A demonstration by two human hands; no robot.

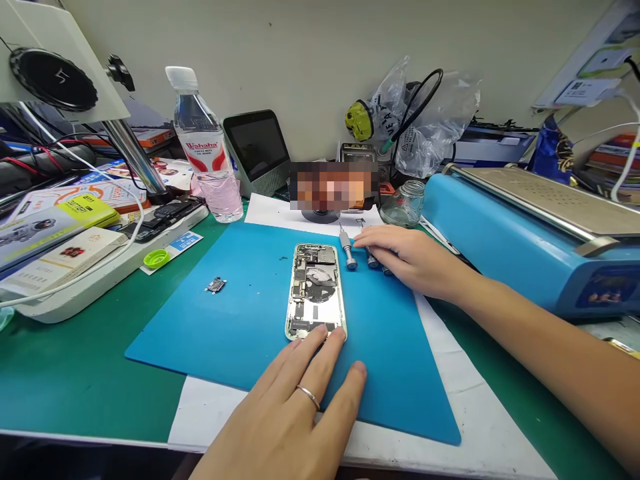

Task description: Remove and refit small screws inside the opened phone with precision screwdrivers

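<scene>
An opened phone [316, 290] lies on the blue mat [240, 313], its circuit boards and inner frame exposed. My left hand [293, 413], with a ring on one finger, rests its fingertips on the phone's bottom edge, fingers spread. To the right of the phone, my right hand [420, 259] reaches over a group of small grey screwdrivers, its fingers stretched out and partly covering them. One screwdriver [347, 250] shows fully beside the fingertips. Whether the right fingers touch the covered ones, I cannot tell. A small dark phone part [216, 285] sits alone on the mat's left side.
A water bottle [205, 147] and a smart display [257, 153] stand at the back left. A glass jar [404, 203] is behind my right hand. The blue machine [500, 240] occupies the right. Boxes and a white power strip [75, 290] line the left.
</scene>
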